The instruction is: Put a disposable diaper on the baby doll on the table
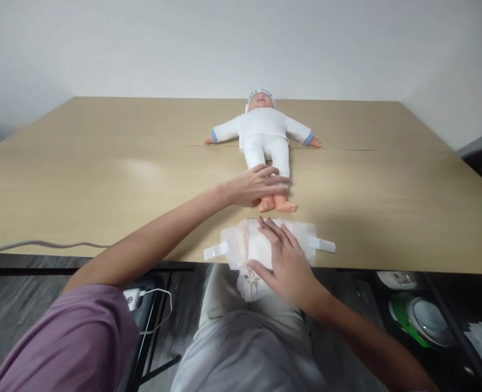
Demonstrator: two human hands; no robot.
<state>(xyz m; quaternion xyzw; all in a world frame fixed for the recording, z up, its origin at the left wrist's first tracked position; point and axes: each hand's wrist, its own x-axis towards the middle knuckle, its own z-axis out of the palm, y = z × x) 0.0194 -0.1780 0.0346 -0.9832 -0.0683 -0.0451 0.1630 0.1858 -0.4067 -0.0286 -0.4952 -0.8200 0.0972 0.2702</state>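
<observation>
White-clad, the doll [264, 124] is laid face up on the desk [102, 179], its arms spread to both sides. Just below the doll's feet, on the side nearer the person, the diaper [256, 249] is spread out flat, its lower end hung over the desk's edge and its tabs [216, 251] extended sideways. Over the diaper the right hand [284, 264] is placed palm down, its grip unclosed and its fingers apart. Across the doll's lower legs the left hand [259, 185] is laid, its fingers outstretched and its grip likewise unclosed. Well left of the doll, a cable [61, 244] is seen.
</observation>
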